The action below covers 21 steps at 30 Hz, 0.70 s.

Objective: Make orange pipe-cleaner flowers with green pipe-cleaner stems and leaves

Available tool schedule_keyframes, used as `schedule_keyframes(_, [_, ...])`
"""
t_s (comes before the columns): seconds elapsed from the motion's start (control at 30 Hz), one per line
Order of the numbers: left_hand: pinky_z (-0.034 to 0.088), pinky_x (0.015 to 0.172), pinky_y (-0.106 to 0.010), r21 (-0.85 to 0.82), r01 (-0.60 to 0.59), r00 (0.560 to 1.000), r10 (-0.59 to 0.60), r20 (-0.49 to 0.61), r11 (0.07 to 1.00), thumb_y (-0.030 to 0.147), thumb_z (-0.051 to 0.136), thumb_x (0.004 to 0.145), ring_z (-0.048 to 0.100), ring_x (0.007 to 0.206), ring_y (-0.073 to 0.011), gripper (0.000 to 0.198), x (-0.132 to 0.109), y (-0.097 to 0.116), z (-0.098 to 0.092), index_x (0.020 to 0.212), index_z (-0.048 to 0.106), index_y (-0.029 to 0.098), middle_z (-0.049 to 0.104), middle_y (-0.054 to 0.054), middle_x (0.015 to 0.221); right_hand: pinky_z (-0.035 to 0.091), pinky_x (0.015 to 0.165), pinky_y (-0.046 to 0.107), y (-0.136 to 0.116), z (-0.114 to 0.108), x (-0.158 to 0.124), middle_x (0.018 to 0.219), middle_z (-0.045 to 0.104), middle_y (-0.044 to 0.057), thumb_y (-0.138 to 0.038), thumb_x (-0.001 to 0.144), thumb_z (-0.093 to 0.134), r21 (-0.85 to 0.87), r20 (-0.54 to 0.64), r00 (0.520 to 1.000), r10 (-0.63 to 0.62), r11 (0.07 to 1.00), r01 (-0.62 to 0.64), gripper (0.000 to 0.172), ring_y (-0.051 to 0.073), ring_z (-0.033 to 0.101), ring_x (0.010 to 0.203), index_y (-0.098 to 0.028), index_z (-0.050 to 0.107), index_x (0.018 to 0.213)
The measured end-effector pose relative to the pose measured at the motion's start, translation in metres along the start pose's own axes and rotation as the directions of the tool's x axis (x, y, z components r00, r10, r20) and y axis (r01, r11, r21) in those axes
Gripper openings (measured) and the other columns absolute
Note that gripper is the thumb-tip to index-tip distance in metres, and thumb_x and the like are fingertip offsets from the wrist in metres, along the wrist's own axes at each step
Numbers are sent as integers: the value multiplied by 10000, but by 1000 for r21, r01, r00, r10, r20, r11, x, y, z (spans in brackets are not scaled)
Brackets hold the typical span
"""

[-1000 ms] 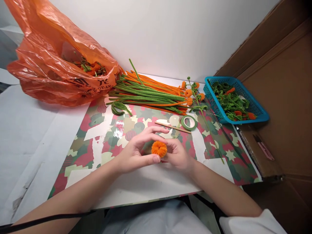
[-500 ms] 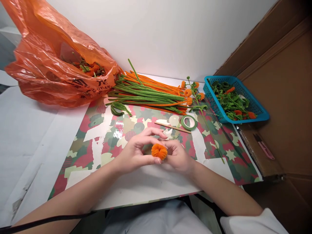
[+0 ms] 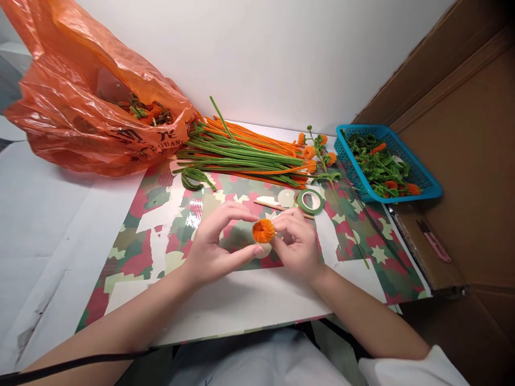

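Note:
Over the near middle of the table, my right hand (image 3: 300, 244) pinches a small orange pipe-cleaner flower (image 3: 263, 231) by its right side. The flower's fluffy ribbed head, with a hollow centre, faces me. My left hand (image 3: 215, 244) is beside it with thumb and fingers spread apart in a C shape. Its fingertips lie close to the flower's left side; whether they touch it I cannot tell. Just beyond my right hand lie a roll of green tape (image 3: 310, 202) and a thin wooden stick (image 3: 267, 205), partly covered by the fingers.
Green and orange pipe cleaners (image 3: 245, 153) lie bundled at the back. Beside them rests a finished flower stem (image 3: 333, 187). An orange plastic bag (image 3: 100, 123) stands back left, a blue basket (image 3: 428, 187) of green pieces back right. A pink cutter (image 3: 436, 244) lies on cardboard at right.
My left hand has opened away from the flower. The flower has moved slightly up and turned, showing its hollow centre, with my right fingers now visible at its side.

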State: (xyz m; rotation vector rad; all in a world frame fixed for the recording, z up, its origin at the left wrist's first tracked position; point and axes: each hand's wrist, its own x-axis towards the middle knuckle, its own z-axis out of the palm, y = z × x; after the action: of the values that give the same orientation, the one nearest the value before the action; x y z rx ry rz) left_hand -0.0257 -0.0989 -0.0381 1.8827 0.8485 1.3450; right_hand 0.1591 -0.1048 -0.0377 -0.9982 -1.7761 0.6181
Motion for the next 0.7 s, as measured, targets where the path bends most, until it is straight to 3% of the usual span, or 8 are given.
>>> schedule_keyframes(0.27, [523, 683, -285, 77, 19, 999, -21, 27, 997, 181, 729, 779, 631, 761, -157, 211, 2, 7, 1, 978, 664, 204, 681, -34, 858, 446, 709, 380, 4, 4, -4, 678, 715, 13, -116, 800, 643, -60, 5, 999, -34, 998, 35, 180, 201, 551, 722, -239, 614, 672])
schedule_keyframes(0.4, [554, 684, -286, 55, 153, 986, -156, 63, 987, 190, 695, 778, 649, 807, -173, 348, 1, 7, 1, 1117, 618, 195, 685, -60, 947, 448, 680, 373, 2, 4, -4, 682, 714, 21, -116, 792, 645, -101, -31, 1000, 2, 995, -5, 167, 210, 549, 744, -245, 643, 685])
schedule_keyframes(0.47, [568, 663, -276, 22, 189, 980, -190, 66, 982, 213, 688, 790, 657, 804, -172, 324, 0, 6, 2, 1104, 611, 189, 678, -63, 947, 451, 670, 370, 2, 4, -4, 675, 712, 17, -119, 786, 654, -107, -46, 999, 17, 994, -22, 168, 208, 549, 738, -246, 647, 676])
schedule_keyframes(0.6, [536, 602, -250, 187, 35, 999, -30, -30, 982, 180, 703, 791, 625, 726, -145, 158, 1, 7, 3, 941, 658, 196, 669, -36, 851, 449, 623, 344, 1, 6, -4, 664, 706, 12, -147, 772, 698, -88, -91, 994, 59, 994, -67, 169, 205, 553, 730, -245, 637, 649])
schedule_keyframes(0.7, [534, 632, -257, 311, -90, 995, 102, -23, 946, 149, 713, 788, 637, 741, -149, 143, 2, 7, 2, 915, 683, 206, 674, -32, 843, 445, 616, 338, 1, 7, -4, 651, 701, 11, -142, 764, 707, -74, -110, 992, 63, 995, -72, 177, 198, 540, 710, -241, 635, 636])
